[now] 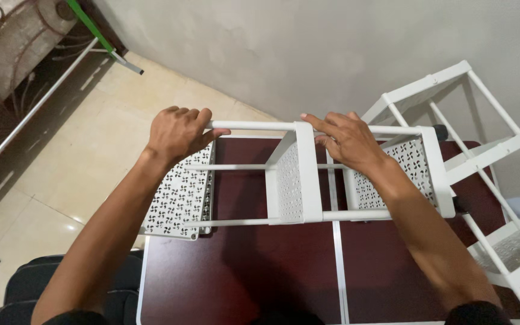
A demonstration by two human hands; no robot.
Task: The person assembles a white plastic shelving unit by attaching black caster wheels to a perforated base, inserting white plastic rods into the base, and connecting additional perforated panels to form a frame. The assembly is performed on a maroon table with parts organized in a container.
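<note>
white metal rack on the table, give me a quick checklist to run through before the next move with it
1. Left hand gripping the top white rod of the white metal rack with perforated panels: ok, fingers curled over the rod's end.
2. Right hand gripping the same rod: not ok, its fingers rest on the rod rather than wrap it.
3. Rack supported by the dark red folding table: ok, though its left panel overhangs the table's edge.
4. Room to the right: not ok, a second white metal shelf frame stands close against the rack.
5. Rods fully seated in the panels: cannot tell.
</note>
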